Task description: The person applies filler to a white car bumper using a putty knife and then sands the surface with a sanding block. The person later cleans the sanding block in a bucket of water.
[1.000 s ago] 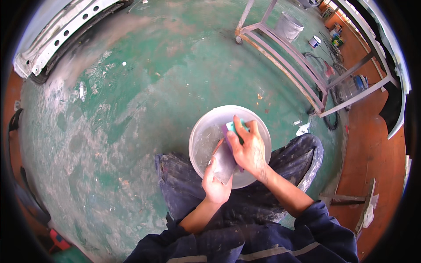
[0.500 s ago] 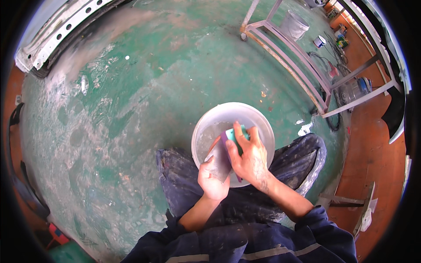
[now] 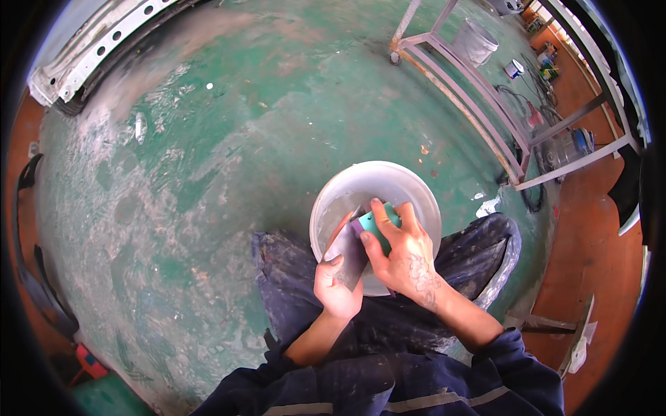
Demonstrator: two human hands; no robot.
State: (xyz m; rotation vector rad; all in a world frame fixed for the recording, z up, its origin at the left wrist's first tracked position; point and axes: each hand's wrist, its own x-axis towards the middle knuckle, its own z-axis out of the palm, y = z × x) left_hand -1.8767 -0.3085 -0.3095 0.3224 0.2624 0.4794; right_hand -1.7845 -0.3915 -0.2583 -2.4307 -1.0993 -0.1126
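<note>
We see a small teal block (image 3: 378, 223) over the near half of a white round basin (image 3: 374, 184), which stands on the floor just beyond the person's knees. The block sits inside the right hand (image 3: 402, 260): the thumb presses its near left side and the other fingers (image 3: 406, 218) curl over its far edge, so those fingers are clamped on it. Under and to the left of the block lies a grey sheet (image 3: 347, 253), slanting from the basin's middle down toward the near left. The left hand (image 3: 336, 284) grips this sheet from below, thumb on top, fingers closed around its lower end; its fingertips we cannot make out. The two hands touch or nearly touch at the sheet.

The floor (image 3: 229, 159) is green, worn and streaked with pale dust. At the far left lies a long white perforated panel (image 3: 97, 52). To the far right stands a grey metal frame (image 3: 472, 111), with a grey bucket (image 3: 479, 43) beyond it. Orange flooring (image 3: 590, 236) runs along the right side.
</note>
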